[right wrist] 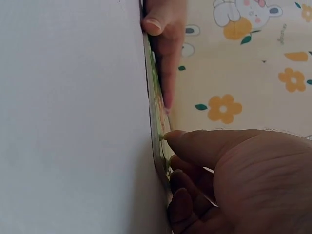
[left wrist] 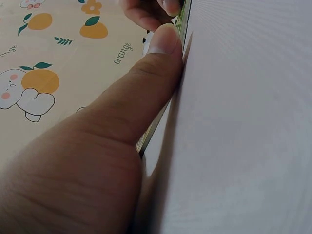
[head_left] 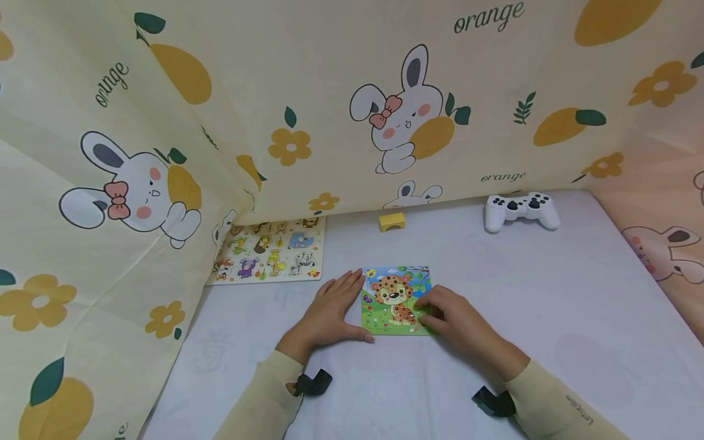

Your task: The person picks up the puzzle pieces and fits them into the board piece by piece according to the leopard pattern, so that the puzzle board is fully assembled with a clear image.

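Observation:
A small square leopard puzzle (head_left: 393, 299), with a blue sky and green grass, lies flat on the white-covered table. My left hand (head_left: 332, 310) rests along its left side with the fingers straight, the thumb tip at the lower left corner. In the left wrist view the thumb (left wrist: 141, 83) presses against the puzzle's thin edge. At the right side, my right hand (head_left: 455, 318) has its fingers curled down to the board. Its thumb (right wrist: 195, 144) and forefinger pinch a small piece at the surface of the puzzle; the fingers partly hide that piece.
A board of animal pictures (head_left: 269, 256) lies at the back left, partly under the curtain (head_left: 330, 79). A yellow arch block (head_left: 392, 222) stands behind the puzzle. A white game controller (head_left: 521, 212) sits at the back right.

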Motion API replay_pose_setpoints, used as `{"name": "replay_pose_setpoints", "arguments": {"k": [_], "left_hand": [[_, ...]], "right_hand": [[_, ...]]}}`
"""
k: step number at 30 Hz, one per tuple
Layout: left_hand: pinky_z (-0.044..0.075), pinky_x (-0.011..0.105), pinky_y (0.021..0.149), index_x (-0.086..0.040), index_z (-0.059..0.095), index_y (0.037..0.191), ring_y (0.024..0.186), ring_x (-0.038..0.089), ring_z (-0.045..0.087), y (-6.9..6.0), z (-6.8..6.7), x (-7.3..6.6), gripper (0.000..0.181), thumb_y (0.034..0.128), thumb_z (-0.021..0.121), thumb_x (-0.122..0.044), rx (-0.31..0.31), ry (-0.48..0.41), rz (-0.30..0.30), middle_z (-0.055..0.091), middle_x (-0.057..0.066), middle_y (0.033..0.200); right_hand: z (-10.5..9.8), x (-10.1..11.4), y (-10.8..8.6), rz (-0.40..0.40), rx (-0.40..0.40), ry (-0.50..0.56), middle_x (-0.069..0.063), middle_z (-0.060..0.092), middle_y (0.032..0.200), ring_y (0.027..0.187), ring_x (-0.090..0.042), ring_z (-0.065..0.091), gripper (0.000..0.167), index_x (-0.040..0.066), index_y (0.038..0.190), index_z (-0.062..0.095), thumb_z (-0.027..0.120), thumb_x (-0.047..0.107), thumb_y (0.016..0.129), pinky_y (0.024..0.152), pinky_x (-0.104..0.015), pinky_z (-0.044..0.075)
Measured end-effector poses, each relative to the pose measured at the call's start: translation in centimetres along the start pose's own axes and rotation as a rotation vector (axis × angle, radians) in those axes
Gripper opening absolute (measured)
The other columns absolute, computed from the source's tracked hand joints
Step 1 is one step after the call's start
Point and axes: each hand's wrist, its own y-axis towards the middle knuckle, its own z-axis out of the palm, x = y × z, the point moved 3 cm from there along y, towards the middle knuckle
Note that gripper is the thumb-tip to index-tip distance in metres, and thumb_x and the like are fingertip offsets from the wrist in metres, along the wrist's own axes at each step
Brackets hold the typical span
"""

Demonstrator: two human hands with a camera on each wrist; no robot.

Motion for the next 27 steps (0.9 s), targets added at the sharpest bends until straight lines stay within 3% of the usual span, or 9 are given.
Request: {"name": "replay_pose_setpoints", "arguments": {"k": [12, 21, 27], "left_hand": [[0.001, 0.045, 0.132, -0.017, 0.017, 0.176, 0.165, 0.011, -0.001, 0.0, 0.1, 0.1, 0.137, 0.0757, 0.077, -0.088, 0.006, -0.001, -0.004, 0.006, -0.007, 0.182], [0.000, 0.045, 0.132, -0.017, 0.017, 0.176, 0.165, 0.011, -0.002, 0.2, 0.3, 0.2, 0.137, 0.0760, 0.076, -0.089, 0.007, 0.002, -0.008, 0.005, -0.008, 0.182], [0.000, 0.045, 0.132, -0.017, 0.015, 0.176, 0.165, 0.011, -0.002, 0.3, 0.5, 0.3, 0.136, 0.0766, 0.078, -0.086, 0.018, 0.008, -0.025, 0.004, -0.008, 0.182]], "right_hand": [[-0.1, 0.1, 0.0, 0.053, 0.016, -0.014, 0.007, 0.067, 0.105, 0.088, -0.011, 0.058, 0.018, 0.011, 0.116, 0.078, 0.082, 0.009, 0.098, 0.075, -0.032, 0.056], [-2.6, -0.7, -0.4, 0.127, -0.068, 0.010, 0.004, 0.068, 0.106, 0.088, -0.013, 0.063, 0.019, 0.008, 0.124, 0.076, 0.075, 0.011, 0.105, 0.075, -0.032, 0.058], [-4.5, -0.9, -0.1, 0.103, -0.095, -0.054, 0.000, 0.071, 0.110, 0.091, -0.018, 0.067, 0.023, 0.005, 0.127, 0.075, 0.074, 0.015, 0.106, 0.078, -0.039, 0.060]]}}
